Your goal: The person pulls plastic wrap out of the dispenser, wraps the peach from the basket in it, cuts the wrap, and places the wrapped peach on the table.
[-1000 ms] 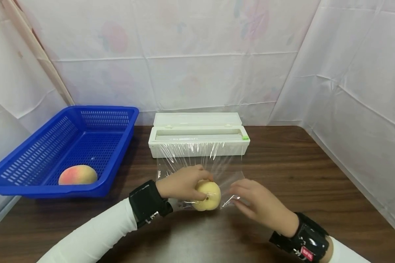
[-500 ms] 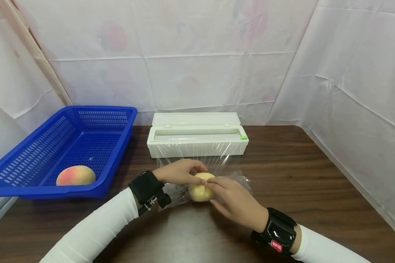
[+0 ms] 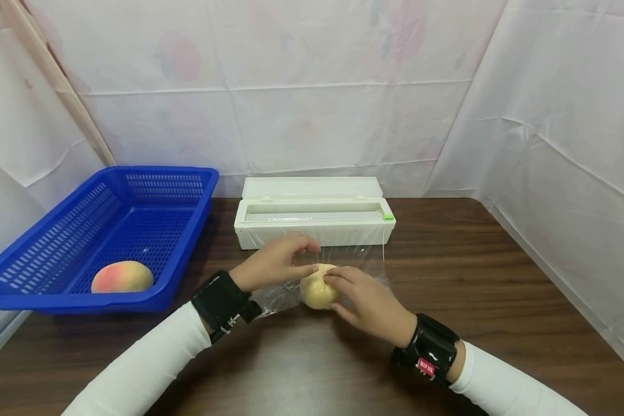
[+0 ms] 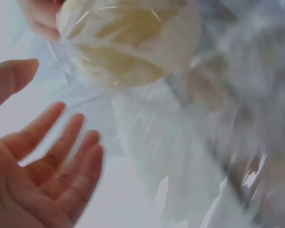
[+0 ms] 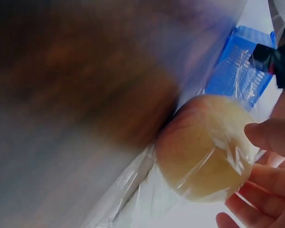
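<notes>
A pale yellow peach [image 3: 319, 292] with a reddish side sits on the table, covered in clear cling film [image 3: 278, 299]. My right hand [image 3: 369, 303] holds the peach from the right, fingers over its top and thumb low on its side. In the right wrist view, film lies creased across the peach [image 5: 206, 149] near that thumb. My left hand [image 3: 275, 263] is just left of and above the peach, thumb reaching toward its top. The left wrist view shows the left palm [image 4: 42, 175] with loosely bent fingers, apart from the peach and holding nothing.
Behind the hands stands a white cling film dispenser [image 3: 314, 236], lid up, with a green slider [image 3: 388, 217] at its right end. Film runs from it toward the peach. On the left, a blue basket [image 3: 189, 254] holds a pink-and-yellow fruit [image 3: 122, 277].
My right hand has moved left from the film's right edge onto the peach, folding film over it. The peach has shifted slightly back. My left hand has let go and moved up and left.
</notes>
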A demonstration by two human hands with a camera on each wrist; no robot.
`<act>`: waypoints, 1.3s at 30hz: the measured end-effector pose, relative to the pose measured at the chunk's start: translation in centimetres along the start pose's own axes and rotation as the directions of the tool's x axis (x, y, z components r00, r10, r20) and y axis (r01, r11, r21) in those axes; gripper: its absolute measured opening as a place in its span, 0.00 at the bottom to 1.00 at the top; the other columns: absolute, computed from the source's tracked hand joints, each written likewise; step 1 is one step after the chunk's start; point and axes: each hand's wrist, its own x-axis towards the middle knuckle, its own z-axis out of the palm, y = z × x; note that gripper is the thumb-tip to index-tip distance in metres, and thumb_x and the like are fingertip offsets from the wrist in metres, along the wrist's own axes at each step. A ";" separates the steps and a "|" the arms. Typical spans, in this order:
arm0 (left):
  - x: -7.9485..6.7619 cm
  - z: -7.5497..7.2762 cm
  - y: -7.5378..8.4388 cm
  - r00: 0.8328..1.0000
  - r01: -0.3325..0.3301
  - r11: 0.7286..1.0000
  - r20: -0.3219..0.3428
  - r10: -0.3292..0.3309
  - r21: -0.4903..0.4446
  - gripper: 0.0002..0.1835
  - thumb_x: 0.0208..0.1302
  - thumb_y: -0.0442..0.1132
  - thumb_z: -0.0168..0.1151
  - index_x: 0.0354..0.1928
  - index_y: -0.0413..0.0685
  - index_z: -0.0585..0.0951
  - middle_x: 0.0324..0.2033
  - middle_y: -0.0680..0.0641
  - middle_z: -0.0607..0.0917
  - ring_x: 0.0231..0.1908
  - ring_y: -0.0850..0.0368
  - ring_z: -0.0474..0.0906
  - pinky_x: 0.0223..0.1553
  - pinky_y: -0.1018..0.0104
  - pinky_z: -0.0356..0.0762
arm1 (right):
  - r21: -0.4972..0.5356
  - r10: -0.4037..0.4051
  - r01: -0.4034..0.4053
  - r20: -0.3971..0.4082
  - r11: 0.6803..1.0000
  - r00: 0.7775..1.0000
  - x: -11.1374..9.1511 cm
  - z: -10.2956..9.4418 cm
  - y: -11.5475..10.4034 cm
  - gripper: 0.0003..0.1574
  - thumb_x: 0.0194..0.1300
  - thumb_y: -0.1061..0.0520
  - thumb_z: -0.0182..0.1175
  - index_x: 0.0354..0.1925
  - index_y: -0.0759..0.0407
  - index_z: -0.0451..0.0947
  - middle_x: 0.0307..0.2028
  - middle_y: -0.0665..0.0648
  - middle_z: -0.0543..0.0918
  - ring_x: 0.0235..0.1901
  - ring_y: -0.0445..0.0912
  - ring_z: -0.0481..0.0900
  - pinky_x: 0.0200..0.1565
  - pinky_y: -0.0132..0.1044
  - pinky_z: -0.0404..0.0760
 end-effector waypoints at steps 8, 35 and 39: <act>-1.0 1.1 1.8 0.989 -0.142 0.946 -0.001 0.149 0.292 0.16 0.53 0.40 0.68 0.44 0.46 0.80 0.39 0.51 0.79 0.39 0.58 0.75 0.41 0.66 0.75 | 0.118 -0.016 0.014 0.017 0.993 1.000 0.8 -0.1 1.4 0.32 0.53 0.62 0.68 0.57 0.64 0.72 0.54 0.60 0.76 0.55 0.50 0.74 0.54 0.40 0.74; -1.9 2.0 1.8 0.982 -0.169 0.947 -0.036 0.185 0.272 0.18 0.48 0.44 0.72 0.42 0.49 0.80 0.39 0.53 0.77 0.39 0.61 0.72 0.40 0.69 0.74 | 0.217 -0.036 0.050 -0.067 0.975 0.997 0.3 -0.5 1.5 0.26 0.51 0.60 0.70 0.50 0.60 0.77 0.50 0.56 0.78 0.53 0.47 0.73 0.53 0.38 0.75; -1.9 1.6 1.9 0.983 -0.160 0.948 -0.041 0.177 0.275 0.18 0.49 0.45 0.71 0.42 0.48 0.80 0.39 0.52 0.77 0.39 0.61 0.73 0.40 0.68 0.74 | 0.199 -0.034 0.049 -0.074 0.979 0.997 0.5 -0.8 1.5 0.25 0.51 0.60 0.70 0.48 0.62 0.77 0.50 0.57 0.78 0.52 0.48 0.74 0.52 0.38 0.75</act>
